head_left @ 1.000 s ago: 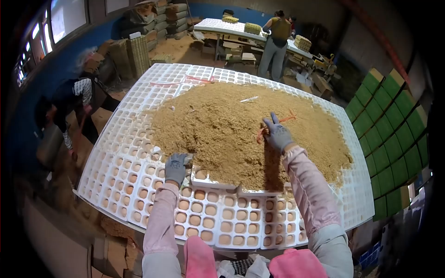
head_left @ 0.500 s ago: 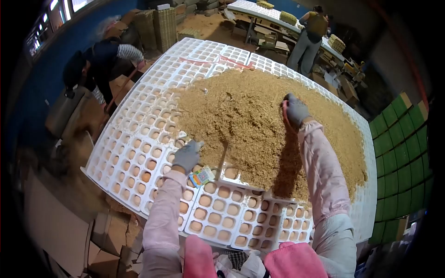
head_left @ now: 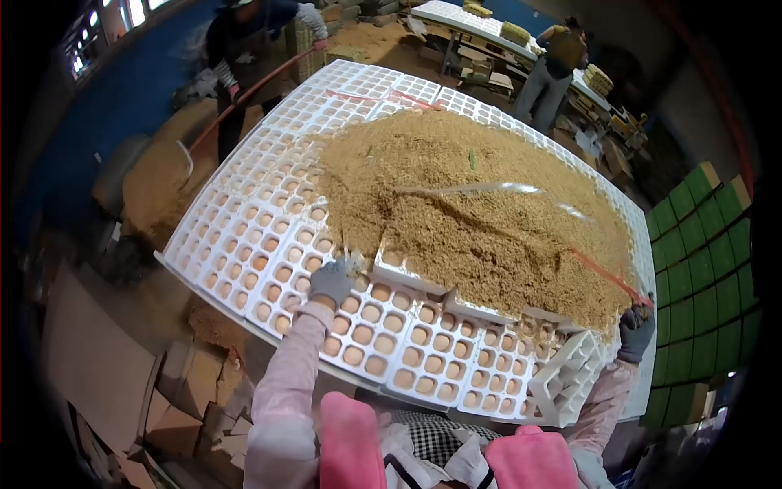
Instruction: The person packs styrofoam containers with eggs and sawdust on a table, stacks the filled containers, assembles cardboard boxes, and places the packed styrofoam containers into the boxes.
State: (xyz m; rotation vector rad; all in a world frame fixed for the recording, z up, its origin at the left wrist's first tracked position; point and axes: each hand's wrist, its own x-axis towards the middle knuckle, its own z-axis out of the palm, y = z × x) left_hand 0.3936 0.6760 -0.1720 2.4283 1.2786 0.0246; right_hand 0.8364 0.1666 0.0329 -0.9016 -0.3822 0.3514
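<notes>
My left hand (head_left: 331,281), in a grey glove, is closed at the near left edge of a heap of brown husks (head_left: 481,220). Something pale and crumpled shows at its fingertips, too small to make out. Just below it are eggs (head_left: 362,334) in white moulded trays (head_left: 391,380). My right hand (head_left: 637,332), also gloved, is closed on the end of a red strip (head_left: 607,273) at the heap's right edge. The strip runs up across the husks. Close by, a white tray (head_left: 570,379) stands tilted over the near right corner.
A person (head_left: 252,49) at the far left holds a long red-handled tool (head_left: 252,88) beside a brown pile. Another person (head_left: 558,65) stands at a back table (head_left: 481,28). Green boxes (head_left: 700,261) are stacked at the right; cardboard (head_left: 183,416) lies lower left.
My right hand has moved from over the heap to its right edge, drawing the red strip. A tilted white tray now shows near it. The coloured packet by my left hand is out of sight.
</notes>
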